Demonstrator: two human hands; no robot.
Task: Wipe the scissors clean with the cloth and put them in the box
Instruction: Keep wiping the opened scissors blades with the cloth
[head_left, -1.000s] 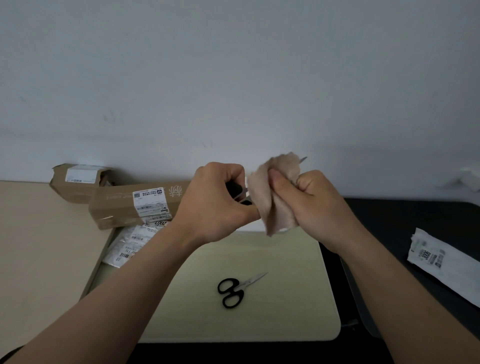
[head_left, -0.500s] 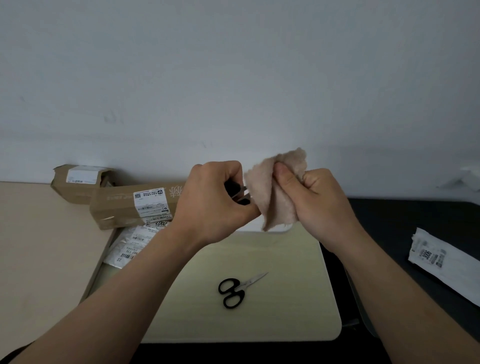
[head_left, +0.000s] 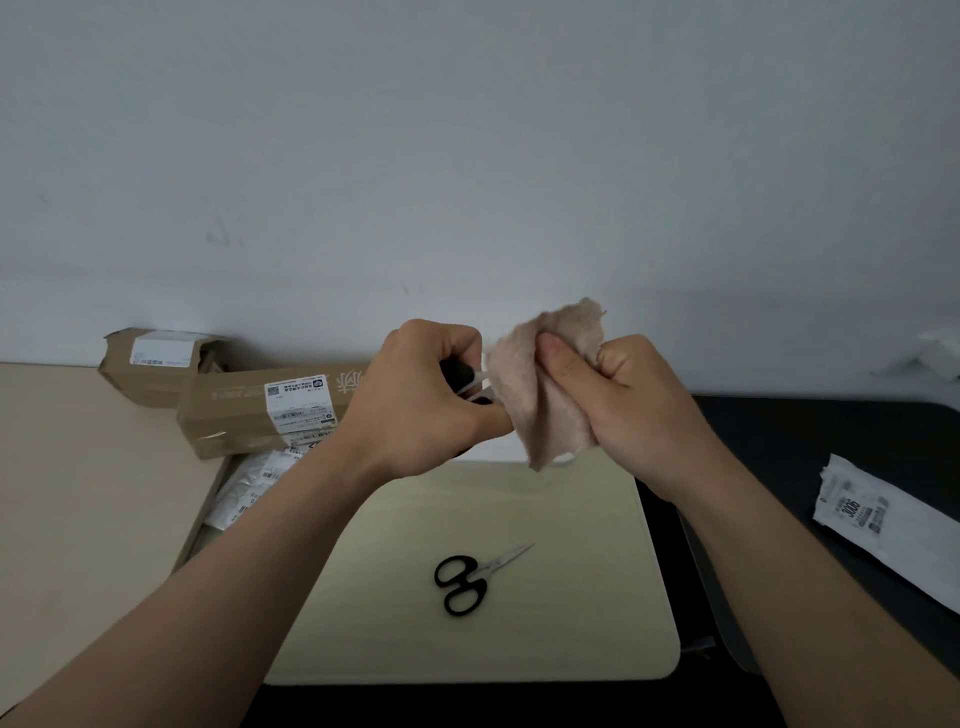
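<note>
Above the pale board: both hands are raised side by side in front of the wall, well clear of the board (head_left: 571, 623).
Left hand: the left hand (head_left: 415, 400) is curled into a fist round the black handles of the held scissors (head_left: 458, 371).
Held scissors: only part of the handles and a short stretch of bright metal show. The blades point right and are hidden inside the cloth (head_left: 524, 400).
Right hand: the right hand (head_left: 641, 410) grasps the pinkish-beige cloth, thumb pressed on its front and fingers folded behind it.
Cloth: bunched round the blades, one corner sticking up and one hanging down.
Second scissors: the second scissors (head_left: 467, 582) lie flat on the board, black loops nearer the person, closed blades pointing up and right.
Left rear: a long cardboard box (head_left: 234, 415) lies in front of a smaller cardboard box (head_left: 150, 364). White labelled bags (head_left: 249, 488) lie just beside the board.
Right: a white labelled packet (head_left: 893, 530) lies on the dark tabletop (head_left: 805, 441).
</note>
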